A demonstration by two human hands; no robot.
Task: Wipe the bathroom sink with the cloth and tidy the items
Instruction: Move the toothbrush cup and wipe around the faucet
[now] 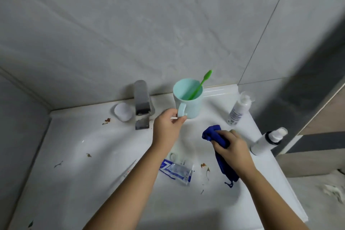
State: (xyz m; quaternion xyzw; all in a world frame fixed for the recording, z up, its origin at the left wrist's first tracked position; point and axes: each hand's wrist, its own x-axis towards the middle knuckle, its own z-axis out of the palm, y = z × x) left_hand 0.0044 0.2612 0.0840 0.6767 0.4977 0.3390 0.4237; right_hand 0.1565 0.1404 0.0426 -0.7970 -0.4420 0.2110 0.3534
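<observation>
The left grip [169,123] pinches the handle of the cup [188,102], which is upright just beyond its fingers, a toothbrush [200,85] leaning inside. The right grip [232,144] is closed round the bunched cloth [212,132] against the sink [84,145]. Brown stains [204,167] lie just left of it, toward the person, nearer this grip.

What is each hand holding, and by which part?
Left hand pinches the mint mug by its handle. Right hand grips the blue cloth around its bunched upper part.
</observation>
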